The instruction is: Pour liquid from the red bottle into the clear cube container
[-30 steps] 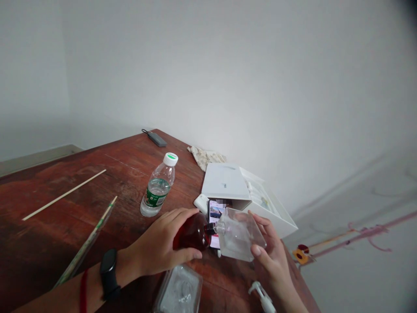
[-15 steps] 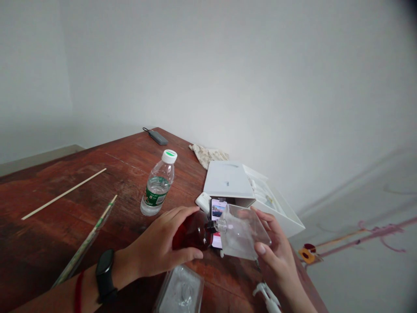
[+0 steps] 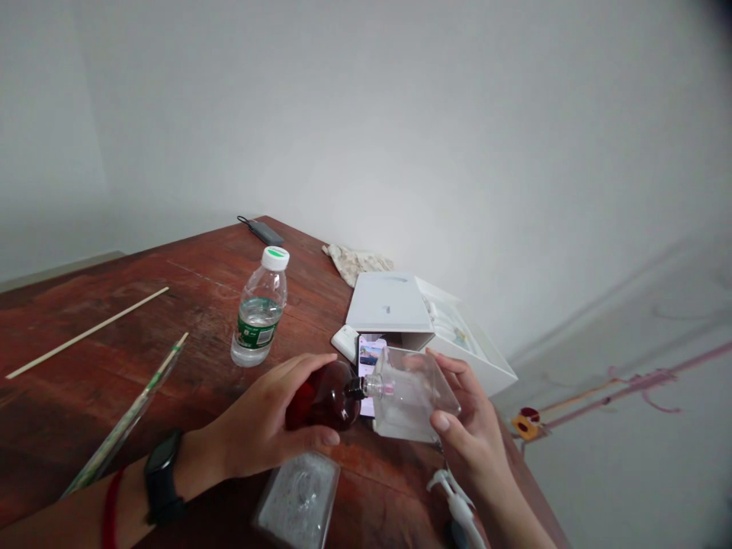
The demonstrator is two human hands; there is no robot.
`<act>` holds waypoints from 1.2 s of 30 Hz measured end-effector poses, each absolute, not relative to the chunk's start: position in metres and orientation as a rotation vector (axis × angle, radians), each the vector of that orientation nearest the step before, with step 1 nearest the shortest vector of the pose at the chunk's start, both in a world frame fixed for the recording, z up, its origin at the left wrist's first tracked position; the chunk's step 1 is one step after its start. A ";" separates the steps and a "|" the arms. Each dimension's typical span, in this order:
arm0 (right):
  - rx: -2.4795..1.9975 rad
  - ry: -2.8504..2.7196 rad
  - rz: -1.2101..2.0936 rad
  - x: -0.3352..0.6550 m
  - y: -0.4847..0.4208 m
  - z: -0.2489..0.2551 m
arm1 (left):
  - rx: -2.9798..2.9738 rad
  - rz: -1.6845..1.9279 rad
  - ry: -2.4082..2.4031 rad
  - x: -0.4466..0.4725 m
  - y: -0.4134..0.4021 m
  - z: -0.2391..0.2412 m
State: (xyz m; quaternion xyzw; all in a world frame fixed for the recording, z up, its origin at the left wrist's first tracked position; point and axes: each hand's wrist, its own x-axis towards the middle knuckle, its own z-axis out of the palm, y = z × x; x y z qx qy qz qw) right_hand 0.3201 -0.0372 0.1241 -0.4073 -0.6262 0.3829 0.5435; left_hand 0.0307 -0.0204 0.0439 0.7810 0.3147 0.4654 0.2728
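My left hand (image 3: 268,415) is closed around a dark red-brown bottle (image 3: 329,396) tipped on its side, its black neck pointing right. Against that neck sits the mouth of a clear square bottle (image 3: 409,393), also tilted sideways. My right hand (image 3: 466,412) grips this clear bottle by its base, thumb in front and fingers behind. Whether liquid passes between the two necks, I cannot make out. Below my left hand lies a clear rectangular container (image 3: 300,496). A white pump head (image 3: 454,499) rests near my right forearm.
Behind my hands are a phone (image 3: 369,354), a small white case (image 3: 345,341) and white boxes (image 3: 392,301). A capped water bottle (image 3: 260,309) stands to the left. Farther left lie a thin stick (image 3: 85,333) and a wrapped bundle of sticks (image 3: 129,415). A cloth (image 3: 354,263) touches the wall side.
The whole scene has shifted slightly left and up as the camera turned. Both bottles stay neck to neck in my hands, with the clear one tilted a little differently.
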 end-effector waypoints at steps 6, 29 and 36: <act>-0.988 -1.477 0.896 0.316 -0.040 0.128 | 2.061 1.220 0.848 0.032 -0.025 0.049; -1.004 -1.532 0.840 0.319 -0.044 0.133 | 2.048 1.206 0.820 0.034 -0.024 0.057; -1.001 -1.541 0.847 0.324 -0.045 0.135 | 2.011 1.156 0.844 0.037 -0.028 0.060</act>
